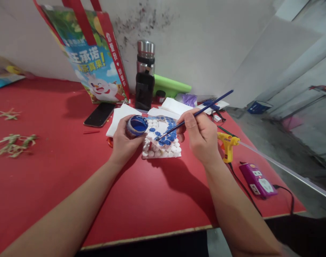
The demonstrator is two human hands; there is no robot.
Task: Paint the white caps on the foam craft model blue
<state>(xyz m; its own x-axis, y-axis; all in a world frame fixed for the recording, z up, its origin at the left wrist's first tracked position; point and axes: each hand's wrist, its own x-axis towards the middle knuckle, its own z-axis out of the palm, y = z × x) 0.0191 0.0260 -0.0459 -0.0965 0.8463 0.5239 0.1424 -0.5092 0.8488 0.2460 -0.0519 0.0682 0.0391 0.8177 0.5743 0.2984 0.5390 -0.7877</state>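
My left hand (125, 141) is closed around a small open jar of blue paint (137, 125), tilted a little toward me. Between the thumb and fingers of my right hand (202, 135) is a dark blue paintbrush (213, 102), its handle slanting up to the right. The brush tip rests at a piece covered with small round discs (168, 142), some painted blue, others white. Beneath it lies a base set with rows of white round pieces (163, 153). Fingers of my left hand reach the left edge of this work.
A phone (99, 114), white paper (120, 117), a thermos (145, 75) and a printed bag (96, 60) stand or lie behind. At right are a yellow glue gun (228, 145) and a purple power strip (258, 180) with cords. Woven straw figures (17, 144) lie left.
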